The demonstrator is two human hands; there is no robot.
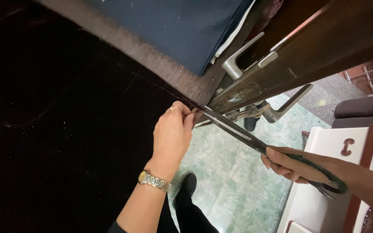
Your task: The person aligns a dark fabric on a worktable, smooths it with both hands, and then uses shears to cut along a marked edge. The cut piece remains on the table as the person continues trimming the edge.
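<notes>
My left hand [173, 133], with a ring and a metal wristwatch, pinches its fingers together at the edge of a dark wooden door [324, 43], right by the tip of a pair of long shears [234, 129]. What it pinches looks like the end of a light twine [248, 113] that is wound around the lower silver lever handle [288, 103]. My right hand [288, 166] grips the green handles of the shears, and the blades point up-left toward the door's latch plate [242, 92].
A second silver lever handle [238, 60] sticks out on the door's other side. A blue mat [173, 26] lies on a brown strip at the top. Green floor tiles [225, 168] and my black shoe [188, 185] are below. White furniture [324, 198] stands at the right.
</notes>
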